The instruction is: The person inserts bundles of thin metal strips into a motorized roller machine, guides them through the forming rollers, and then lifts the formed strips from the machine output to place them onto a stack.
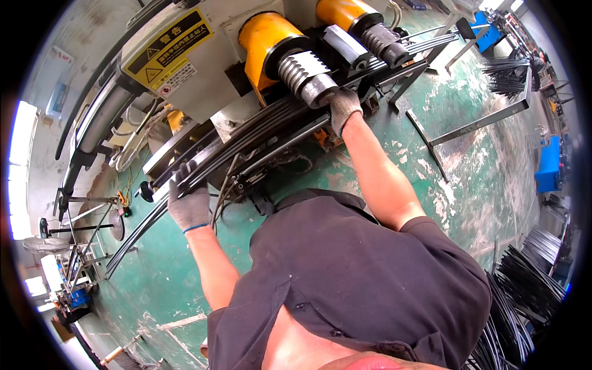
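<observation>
A bundle of long dark metal rods (253,140) runs slantwise through the machine, from lower left to upper right. My left hand (190,205), in a grey knit glove with a blue cuff edge, grips the rods near their left part, fingers curled over them. My right hand (345,108), gloved too, reaches to the rods just beside the end of a ridged steel roller (306,75). Its fingers are mostly hidden by the roller and rods. A yellow cylinder housing (265,38) carries this roller above the bundle.
A second yellow housing (346,13) with its ridged roller (383,44) sits farther right. The grey machine body (203,86) bears a yellow warning label. A metal stand (481,123) is on the green floor at right. Piles of dark rods (527,283) lie lower right; a fan (48,245) stands left.
</observation>
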Demonstrator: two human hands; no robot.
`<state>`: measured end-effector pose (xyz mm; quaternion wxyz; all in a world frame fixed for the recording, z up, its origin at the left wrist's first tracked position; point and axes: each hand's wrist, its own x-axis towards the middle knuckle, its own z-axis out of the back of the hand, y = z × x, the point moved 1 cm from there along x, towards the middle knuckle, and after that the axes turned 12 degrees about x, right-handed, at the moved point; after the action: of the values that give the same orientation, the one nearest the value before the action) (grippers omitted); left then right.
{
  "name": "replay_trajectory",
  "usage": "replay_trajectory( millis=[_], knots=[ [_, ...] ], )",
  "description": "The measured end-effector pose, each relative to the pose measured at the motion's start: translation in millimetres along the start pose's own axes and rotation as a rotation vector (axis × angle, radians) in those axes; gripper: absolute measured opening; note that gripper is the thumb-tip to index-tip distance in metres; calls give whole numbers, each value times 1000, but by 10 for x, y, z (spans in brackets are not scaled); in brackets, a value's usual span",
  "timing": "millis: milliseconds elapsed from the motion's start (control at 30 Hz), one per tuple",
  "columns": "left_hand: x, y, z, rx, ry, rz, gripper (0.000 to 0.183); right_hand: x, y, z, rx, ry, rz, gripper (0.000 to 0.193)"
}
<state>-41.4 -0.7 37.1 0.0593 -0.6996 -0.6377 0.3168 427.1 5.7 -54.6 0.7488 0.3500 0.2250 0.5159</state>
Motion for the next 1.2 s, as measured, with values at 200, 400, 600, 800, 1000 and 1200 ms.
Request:
replay_trajectory(
  millis=[200, 400, 600, 800, 1000, 1200],
  knots=[
    [415, -167, 504, 151, 13, -83, 25, -26, 249, -21, 242, -53, -203, 37],
    [145, 142, 17, 27, -38, -46, 30, -195, 705, 75, 1146, -296, -539, 36],
    [346, -479, 648, -30, -185, -218, 39, -112, 527, 96, -878, 128, 33, 27],
    [329, -195, 465, 132, -163, -218, 34, -146, 424, 104, -761, 111, 164, 29],
    [99, 364, -1, -21, -51, -66, 33, -489, 771, 174, 926, -229, -406, 35],
    [198, -317, 503, -6, -105, -286, 43, -713, 504, 411, 1220, -259, -542, 49]
  ],
)
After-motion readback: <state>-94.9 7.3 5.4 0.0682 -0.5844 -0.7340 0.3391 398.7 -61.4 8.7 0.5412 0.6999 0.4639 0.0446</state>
